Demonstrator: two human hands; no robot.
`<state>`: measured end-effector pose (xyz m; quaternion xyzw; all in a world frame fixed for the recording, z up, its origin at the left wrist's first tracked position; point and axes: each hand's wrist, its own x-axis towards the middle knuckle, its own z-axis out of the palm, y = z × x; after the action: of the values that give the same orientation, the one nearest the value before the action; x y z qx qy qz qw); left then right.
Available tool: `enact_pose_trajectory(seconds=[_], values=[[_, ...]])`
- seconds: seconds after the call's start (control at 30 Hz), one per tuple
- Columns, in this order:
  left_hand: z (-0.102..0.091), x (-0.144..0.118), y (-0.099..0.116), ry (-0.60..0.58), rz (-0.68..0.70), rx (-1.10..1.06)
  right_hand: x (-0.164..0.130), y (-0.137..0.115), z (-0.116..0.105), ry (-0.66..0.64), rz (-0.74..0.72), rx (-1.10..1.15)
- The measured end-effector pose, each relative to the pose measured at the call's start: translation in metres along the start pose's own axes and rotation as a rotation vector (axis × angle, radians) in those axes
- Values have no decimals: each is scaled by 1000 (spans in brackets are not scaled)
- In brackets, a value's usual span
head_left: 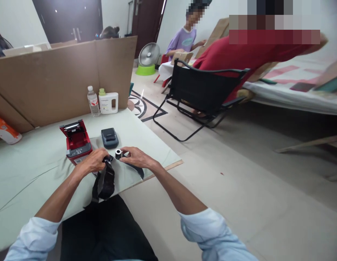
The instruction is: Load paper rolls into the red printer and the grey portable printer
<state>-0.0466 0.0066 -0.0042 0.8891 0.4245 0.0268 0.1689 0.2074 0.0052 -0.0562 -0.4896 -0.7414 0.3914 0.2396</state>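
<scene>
My left hand (92,161) grips the upper end of a black ribbon strip (104,181) that hangs over the table's front edge. My right hand (136,157) pinches a small black spool (119,154), with another length of dark ribbon trailing under my wrist. Just behind my left hand stands a red printer (76,142) with its lid raised. A small dark blue device (109,137) lies flat behind the spool.
The table (35,170) has a pale green cover. A water bottle (93,101) and a white jug (108,102) stand at its back by a cardboard screen (62,78). A black folding chair (203,94), two other people and a fan (148,55) are on the right.
</scene>
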Motion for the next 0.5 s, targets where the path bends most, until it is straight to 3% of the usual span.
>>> enact_pose_trajectory(seconds=[0.23, 0.5], values=[[5, -8, 0, 53, -26, -23, 4, -8, 9, 56, -19, -47], [4, -17, 4, 73, 51, -77, 0, -22, 18, 65, -44, -76]])
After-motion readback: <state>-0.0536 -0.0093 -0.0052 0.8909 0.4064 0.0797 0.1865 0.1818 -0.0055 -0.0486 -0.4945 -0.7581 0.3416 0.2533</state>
